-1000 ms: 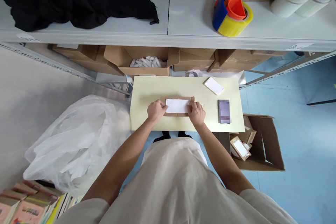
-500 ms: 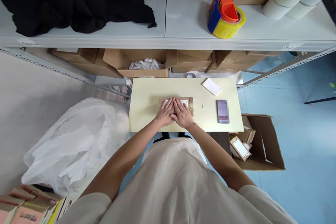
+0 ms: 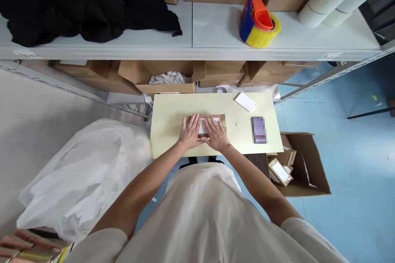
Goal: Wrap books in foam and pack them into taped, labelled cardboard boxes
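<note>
Flat hands on a labelled carton

Fingers straight, slightly apart, clamped on nothing. Left hand [image 3: 189,134] and right hand [image 3: 217,135] lie palm-down over the white label [image 3: 203,126], thumbs meeting or nearly so. Step looks like smoothing it onto the cardboard carton [image 3: 222,118]; next move seems to call for even pressure outward to the label's ends. Carton lies near mid-table, label up, long axis left–right, along the table's [image 3: 166,141] long edges. Leading end: can't tell.
</note>
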